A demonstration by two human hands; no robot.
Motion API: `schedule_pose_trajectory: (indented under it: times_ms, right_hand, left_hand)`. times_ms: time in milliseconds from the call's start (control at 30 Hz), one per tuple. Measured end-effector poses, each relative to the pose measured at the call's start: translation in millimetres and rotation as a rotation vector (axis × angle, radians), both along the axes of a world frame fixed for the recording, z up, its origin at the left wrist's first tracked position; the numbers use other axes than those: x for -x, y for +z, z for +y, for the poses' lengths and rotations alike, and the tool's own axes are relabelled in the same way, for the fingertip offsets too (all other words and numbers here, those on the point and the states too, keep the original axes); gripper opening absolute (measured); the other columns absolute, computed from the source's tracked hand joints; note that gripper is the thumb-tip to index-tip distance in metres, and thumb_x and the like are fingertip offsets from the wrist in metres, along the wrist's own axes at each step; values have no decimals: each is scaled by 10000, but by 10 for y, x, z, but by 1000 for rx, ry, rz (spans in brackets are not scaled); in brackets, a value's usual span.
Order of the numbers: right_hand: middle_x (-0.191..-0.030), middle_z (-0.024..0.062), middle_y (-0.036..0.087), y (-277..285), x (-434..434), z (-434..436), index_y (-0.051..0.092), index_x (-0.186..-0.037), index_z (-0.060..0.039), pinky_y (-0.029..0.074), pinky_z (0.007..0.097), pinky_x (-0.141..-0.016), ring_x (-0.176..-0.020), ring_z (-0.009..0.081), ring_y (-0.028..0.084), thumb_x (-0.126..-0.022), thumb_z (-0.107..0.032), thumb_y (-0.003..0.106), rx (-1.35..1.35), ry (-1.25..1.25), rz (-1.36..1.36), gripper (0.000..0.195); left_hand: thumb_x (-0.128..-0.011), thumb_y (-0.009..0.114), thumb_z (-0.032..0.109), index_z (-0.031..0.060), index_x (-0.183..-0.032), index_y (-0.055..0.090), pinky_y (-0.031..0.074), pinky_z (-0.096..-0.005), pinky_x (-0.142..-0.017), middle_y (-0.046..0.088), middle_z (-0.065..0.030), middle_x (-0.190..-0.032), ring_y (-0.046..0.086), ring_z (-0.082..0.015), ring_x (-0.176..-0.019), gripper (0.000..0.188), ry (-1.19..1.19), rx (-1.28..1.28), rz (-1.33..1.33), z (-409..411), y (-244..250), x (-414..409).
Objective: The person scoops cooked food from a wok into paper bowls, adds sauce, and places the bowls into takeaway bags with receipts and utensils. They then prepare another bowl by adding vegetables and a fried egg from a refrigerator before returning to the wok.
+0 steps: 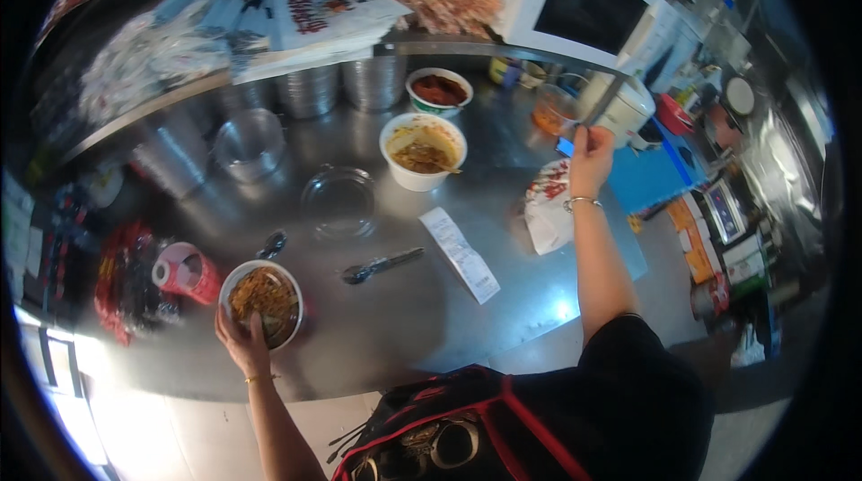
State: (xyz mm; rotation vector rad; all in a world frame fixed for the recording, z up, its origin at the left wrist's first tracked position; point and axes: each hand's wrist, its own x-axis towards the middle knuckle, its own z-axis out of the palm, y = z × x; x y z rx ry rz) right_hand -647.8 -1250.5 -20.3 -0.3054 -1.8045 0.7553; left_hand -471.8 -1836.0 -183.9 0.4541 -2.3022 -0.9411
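Observation:
My left hand (244, 339) grips a white round bowl (297, 292) of brown food near the table's front left. The thumb lies over its top, where glare suggests a clear lid. My right hand (592, 154) is raised over the right side, fingers pinched around a long flat grey object (607, 97) too blurred to name. Below that hand lies a white printed paper bag (549, 215). Between my hands are a wrapped black spoon (380, 265), a printed paper slip (461, 255) and a clear round plastic lid (339, 201).
A white tub of yellowish food (423, 151) stands mid-table before a bowl of red sauce (439, 90). Clear containers (249, 144) are at back left, and a pink cup (185, 272) beside my left hand. A shelf (444, 48) holds bags and a microwave (586, 3).

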Motion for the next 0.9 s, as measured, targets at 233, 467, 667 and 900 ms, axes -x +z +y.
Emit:
schedule_pose_trajectory:
  times_ms: [233, 467, 667, 900]
  right_hand:
    - [-1024, 199, 644, -596, 79, 1311, 600, -1079, 8, 471, 382, -825, -935, 312, 615, -814, -408, 634, -35, 134, -838, 495]
    - [-627, 118, 562, -445, -166, 1209, 561, -687, 6, 387, 364, -506, -549, 226, 505, -945, -398, 483, 9, 213, -490, 485]
    - [-602, -2, 502, 982, -745, 30, 478, -615, -103, 227, 202, -382, -408, 47, 355, -965, -381, 456, 178, 813, -585, 447]
    - [-652, 41, 518, 1431, -854, -1611, 429, -615, -85, 365, 230, -524, -548, 91, 442, -989, -295, 409, 321, 1427, -515, 429]
  left_hand:
    - [-714, 735, 110, 40, -1337, 388, 406, -388, -961, 416, -185, -1297, 443, -341, -1158, 716, -24, -73, -39, 162, 125, -54]
    - [-636, 802, 175, 100, -1321, 409, 418, -419, -982, 395, -210, -1303, 420, -368, -1206, 794, -72, -48, -59, 930, 154, -394]
    - [-702, 767, 227, 62, -1331, 389, 362, -426, -1027, 332, -209, -1389, 373, -373, -1255, 752, -126, -150, -121, 1859, 326, -408]
    - [-837, 625, 117, 28, -1301, 417, 365, -401, -997, 450, -164, -1309, 461, -293, -1199, 516, 112, -533, 105, 921, 298, -528]
